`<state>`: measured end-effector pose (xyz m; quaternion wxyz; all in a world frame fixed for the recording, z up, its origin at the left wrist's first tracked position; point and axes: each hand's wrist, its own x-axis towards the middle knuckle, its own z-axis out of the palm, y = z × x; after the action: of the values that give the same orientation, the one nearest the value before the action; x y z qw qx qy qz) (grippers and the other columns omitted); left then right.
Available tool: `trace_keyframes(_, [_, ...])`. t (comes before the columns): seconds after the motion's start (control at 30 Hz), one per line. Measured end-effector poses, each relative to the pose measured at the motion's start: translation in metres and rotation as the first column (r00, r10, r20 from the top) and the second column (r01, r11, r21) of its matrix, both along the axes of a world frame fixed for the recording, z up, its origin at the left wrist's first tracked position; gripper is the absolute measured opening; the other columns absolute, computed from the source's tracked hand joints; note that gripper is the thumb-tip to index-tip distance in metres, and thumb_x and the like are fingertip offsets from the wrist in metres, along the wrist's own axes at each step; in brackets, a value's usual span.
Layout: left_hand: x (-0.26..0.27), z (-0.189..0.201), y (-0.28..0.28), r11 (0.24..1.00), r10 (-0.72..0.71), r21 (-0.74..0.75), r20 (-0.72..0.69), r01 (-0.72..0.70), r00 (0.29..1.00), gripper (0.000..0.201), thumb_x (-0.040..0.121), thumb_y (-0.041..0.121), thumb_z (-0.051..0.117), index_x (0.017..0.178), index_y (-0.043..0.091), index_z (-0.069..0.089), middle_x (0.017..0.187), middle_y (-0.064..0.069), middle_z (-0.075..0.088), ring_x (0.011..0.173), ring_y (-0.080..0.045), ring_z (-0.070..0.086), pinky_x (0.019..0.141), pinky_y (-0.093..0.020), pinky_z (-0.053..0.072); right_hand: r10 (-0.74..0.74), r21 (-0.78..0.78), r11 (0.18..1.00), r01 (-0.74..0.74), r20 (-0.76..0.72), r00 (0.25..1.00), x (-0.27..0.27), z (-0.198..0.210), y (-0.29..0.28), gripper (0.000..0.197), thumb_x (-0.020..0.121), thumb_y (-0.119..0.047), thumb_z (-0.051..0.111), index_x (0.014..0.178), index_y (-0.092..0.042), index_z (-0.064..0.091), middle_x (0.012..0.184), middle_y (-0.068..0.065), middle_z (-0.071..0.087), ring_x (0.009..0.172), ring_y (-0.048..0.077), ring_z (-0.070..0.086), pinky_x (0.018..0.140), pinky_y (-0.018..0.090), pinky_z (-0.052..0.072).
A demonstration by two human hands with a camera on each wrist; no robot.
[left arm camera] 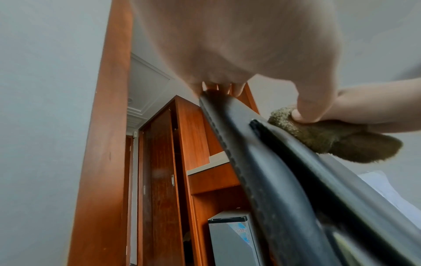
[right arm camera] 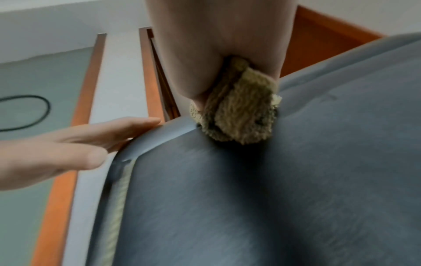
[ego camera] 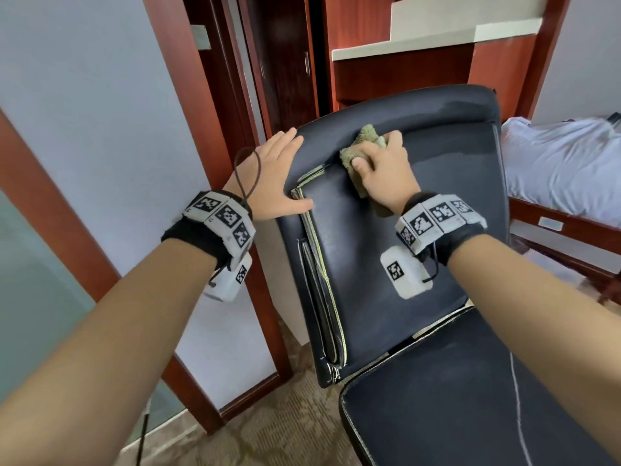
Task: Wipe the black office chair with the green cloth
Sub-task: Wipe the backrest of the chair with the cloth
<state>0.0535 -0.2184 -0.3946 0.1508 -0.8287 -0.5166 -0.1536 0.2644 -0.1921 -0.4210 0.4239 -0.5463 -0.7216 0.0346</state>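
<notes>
At upper left of chair [ego camera: 386, 250] back: right hand [ego camera: 383, 169] bunched around cloth [ego camera: 358, 153], pressing it down. Left hand [ego camera: 268, 173] flat, fingers straight, bracing left edge. Cloth soft, compressible; probably best gripped wadded in palm.

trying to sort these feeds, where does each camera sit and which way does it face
Head: worn on the head, looking forward and down at the black office chair; both forearms show, left hand flat on the backrest edge, right hand gripping the green cloth.
Left wrist: under the left hand, looking up along the backrest edge toward the wardrobe.
Right wrist: under the right hand, looking up the backrest.
Shared: all three show the cloth, chair and both hands.
</notes>
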Motion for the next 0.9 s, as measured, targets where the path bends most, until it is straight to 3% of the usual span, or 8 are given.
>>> trace_keyframes(0.1, [-0.017, -0.008, -0.003, 1.0, 0.016, 0.005, 0.031, -0.016, 0.999, 0.119, 0.061, 0.063, 0.059, 0.15, 0.004, 0.005, 0.157, -0.017, 0.002, 0.145, -0.028, 0.005, 0.117, -0.037, 0.009, 0.07, 0.055, 0.996, -0.068, -0.035, 0.997, -0.012, -0.008, -0.002, 0.031, 0.092, -0.019, 0.053, 0.122, -0.015, 0.059, 0.109, 0.006, 0.027, 0.108, 0.037, 0.041, 0.103, 0.033, 0.029])
trace_keyframes(0.23, [-0.018, -0.009, -0.007, 0.999, 0.034, -0.038, 0.069, -0.032, 0.997, 0.121, 0.067, 0.048, 0.078, 0.149, 0.002, 0.002, 0.156, -0.016, 0.01, 0.141, -0.032, 0.019, 0.113, -0.037, 0.02, 0.067, 0.118, 0.991, -0.059, -0.07, 0.995, -0.023, -0.011, -0.004, 0.024, 0.09, -0.018, 0.055, 0.112, -0.011, 0.064, 0.105, 0.005, 0.026, 0.104, 0.039, 0.043, 0.099, 0.034, 0.033])
trace_keyframes(0.33, [-0.016, -0.012, -0.008, 0.999, 0.032, -0.033, 0.094, -0.029, 0.995, 0.123, 0.065, 0.048, 0.078, 0.149, 0.002, 0.0, 0.156, -0.016, 0.01, 0.141, -0.034, 0.02, 0.112, -0.04, 0.024, 0.202, 0.17, 0.962, -0.211, 0.069, 0.977, -0.043, -0.016, -0.019, 0.022, 0.086, -0.017, 0.057, 0.105, -0.011, 0.068, 0.107, 0.015, 0.037, 0.099, 0.039, 0.044, 0.094, 0.04, 0.038])
trace_keyframes(0.43, [-0.019, -0.016, -0.008, 0.999, 0.037, -0.038, 0.093, -0.034, 0.995, 0.124, 0.059, 0.059, 0.066, 0.15, 0.003, 0.001, 0.156, -0.016, 0.01, 0.141, -0.034, 0.021, 0.112, -0.042, 0.026, 0.279, 0.161, 0.935, -0.316, 0.219, 0.935, -0.055, -0.018, -0.028, 0.023, 0.086, -0.017, 0.058, 0.106, -0.011, 0.067, 0.113, 0.019, 0.041, 0.098, 0.037, 0.045, 0.09, 0.041, 0.041])
trace_keyframes(0.6, [-0.019, -0.015, -0.004, 0.999, 0.019, -0.027, 0.066, -0.017, 0.998, 0.123, 0.059, 0.061, 0.06, 0.15, 0.005, 0.0, 0.155, -0.013, 0.012, 0.136, -0.032, 0.03, 0.106, -0.044, 0.036, 0.106, 0.148, 0.981, -0.123, 0.122, 0.987, -0.029, -0.004, -0.01, 0.022, 0.088, -0.019, 0.056, 0.107, -0.013, 0.067, 0.117, 0.019, 0.041, 0.103, 0.038, 0.045, 0.094, 0.043, 0.04])
trace_keyframes(0.7, [-0.019, -0.016, -0.004, 1.0, 0.017, -0.006, 0.058, -0.017, 0.998, 0.122, 0.06, 0.059, 0.062, 0.15, 0.005, -0.001, 0.156, -0.013, 0.011, 0.136, -0.032, 0.03, 0.107, -0.041, 0.035, -0.024, 0.12, 0.993, 0.02, 0.033, 0.999, -0.025, -0.002, -0.005, 0.022, 0.091, -0.018, 0.052, 0.106, -0.011, 0.066, 0.121, 0.019, 0.04, 0.106, 0.038, 0.043, 0.092, 0.037, 0.037])
trace_keyframes(0.8, [-0.018, -0.019, -0.006, 1.0, 0.009, -0.008, 0.1, -0.008, 0.995, 0.121, 0.064, 0.05, 0.073, 0.15, 0.003, 0.001, 0.156, -0.015, 0.009, 0.139, -0.032, 0.024, 0.111, -0.039, 0.029, -0.02, 0.133, 0.991, 0.01, 0.078, 0.997, -0.041, -0.004, -0.016, 0.023, 0.091, -0.018, 0.051, 0.106, -0.009, 0.066, 0.122, 0.019, 0.038, 0.104, 0.036, 0.041, 0.09, 0.035, 0.032])
trace_keyframes(0.9, [-0.017, -0.02, -0.008, 0.999, 0.03, -0.018, 0.126, -0.028, 0.992, 0.122, 0.061, 0.055, 0.068, 0.15, 0.004, 0.003, 0.157, -0.014, 0.008, 0.141, -0.032, 0.022, 0.111, -0.04, 0.027, 0.089, 0.187, 0.975, -0.122, 0.175, 0.981, -0.059, -0.009, -0.034, 0.021, 0.09, -0.017, 0.054, 0.104, -0.008, 0.066, 0.121, 0.021, 0.039, 0.101, 0.033, 0.041, 0.089, 0.038, 0.038])
